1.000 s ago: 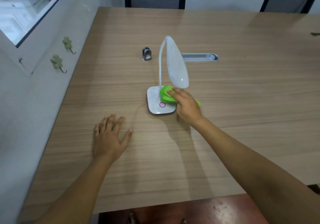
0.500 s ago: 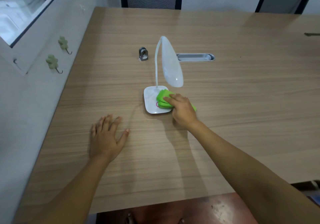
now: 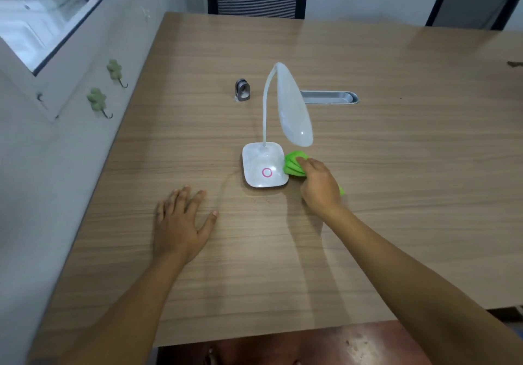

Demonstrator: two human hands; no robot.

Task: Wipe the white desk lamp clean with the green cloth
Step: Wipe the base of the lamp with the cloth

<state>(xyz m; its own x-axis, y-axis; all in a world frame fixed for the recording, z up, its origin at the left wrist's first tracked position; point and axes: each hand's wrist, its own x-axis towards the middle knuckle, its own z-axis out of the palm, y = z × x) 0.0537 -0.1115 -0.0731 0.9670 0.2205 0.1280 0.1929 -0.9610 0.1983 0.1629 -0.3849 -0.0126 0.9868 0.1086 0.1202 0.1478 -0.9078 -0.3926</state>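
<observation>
The white desk lamp (image 3: 294,113) stands mid-table on a square white base (image 3: 260,161) with a pink ring, its thin neck curving up to an oval head that hangs over the base's right side. My right hand (image 3: 319,186) grips the bunched green cloth (image 3: 293,164), which presses against the base's right edge on the tabletop. A corner of the cloth pokes out behind my wrist. My left hand (image 3: 181,220) lies flat on the wood, fingers spread, left of and nearer than the base.
On the wooden table (image 3: 396,166), a small grey metal object (image 3: 242,89) stands behind the lamp and a silver cable slot (image 3: 328,97) is set in the top. The wall with two green hooks (image 3: 97,101) runs along the left. Chairs stand at the far edge.
My right hand has slid the cloth rightward off the top of the base to its right edge, uncovering the pink ring. My left hand has stayed flat on the table.
</observation>
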